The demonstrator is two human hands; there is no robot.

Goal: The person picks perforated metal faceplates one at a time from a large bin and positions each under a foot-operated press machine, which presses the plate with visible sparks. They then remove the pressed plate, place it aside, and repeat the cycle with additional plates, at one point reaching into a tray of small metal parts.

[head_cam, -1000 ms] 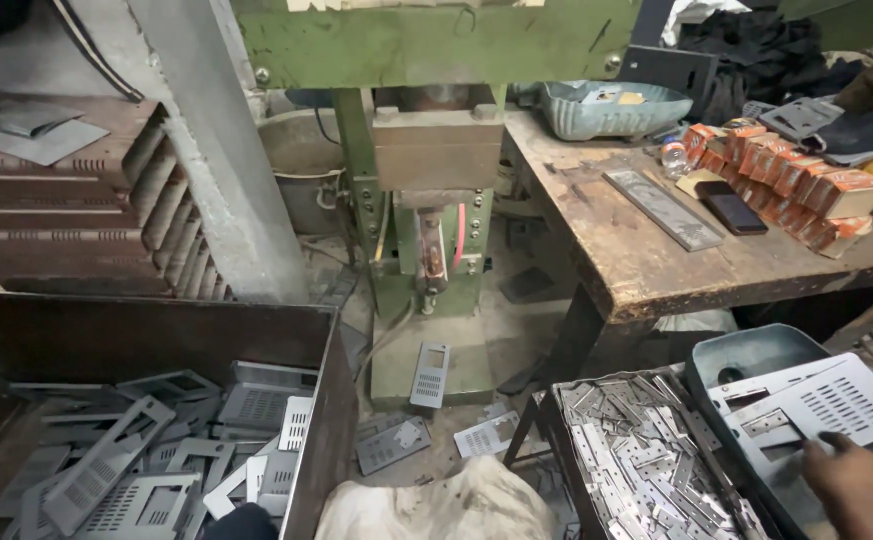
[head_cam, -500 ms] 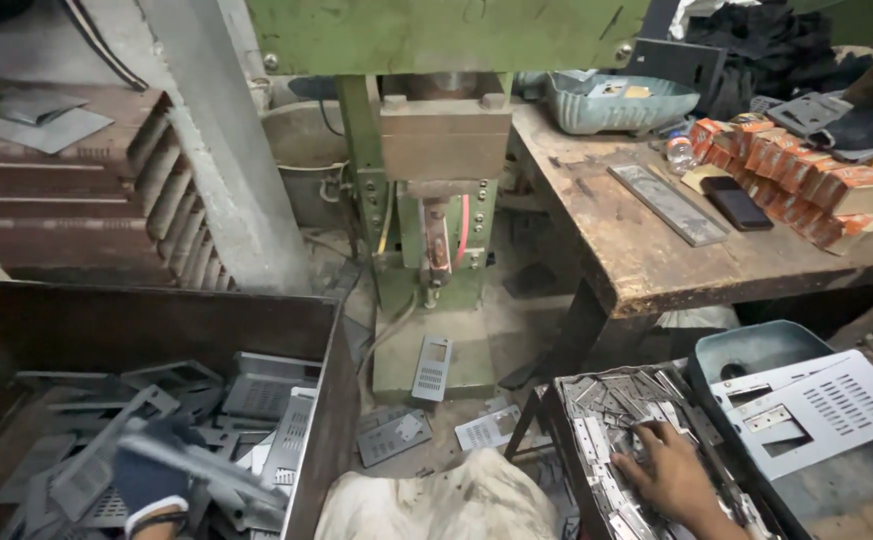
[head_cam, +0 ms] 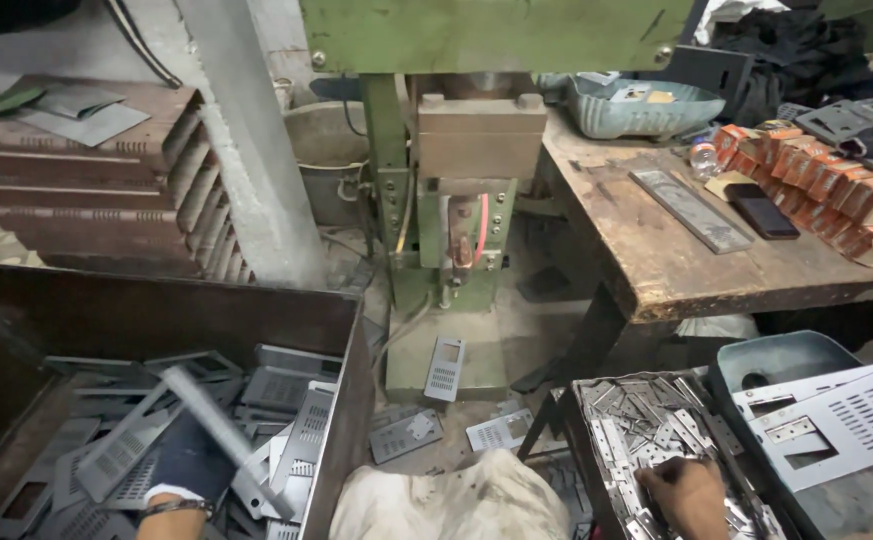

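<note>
Your left hand (head_cam: 184,470), in a dark glove, is closed around a long grey metal plate (head_cam: 224,427) and holds it tilted above the dark bin (head_cam: 351,400) on the near left, which is full of similar perforated plates. Your right hand (head_cam: 684,493) is bare and rests palm down in the tray of small metal hinges (head_cam: 646,425) on the near right, fingers curled into the pile; whether it has pinched one yet you cannot tell. Judging by this, the pick-up is half made: one plate is in hand, the hinge is still being found, and neither piece has reached the green press (head_cam: 461,190) at the far centre. A few punched plates lie on the floor (head_cam: 516,330) at its base. Both forearms stay low, near your body.
</note>
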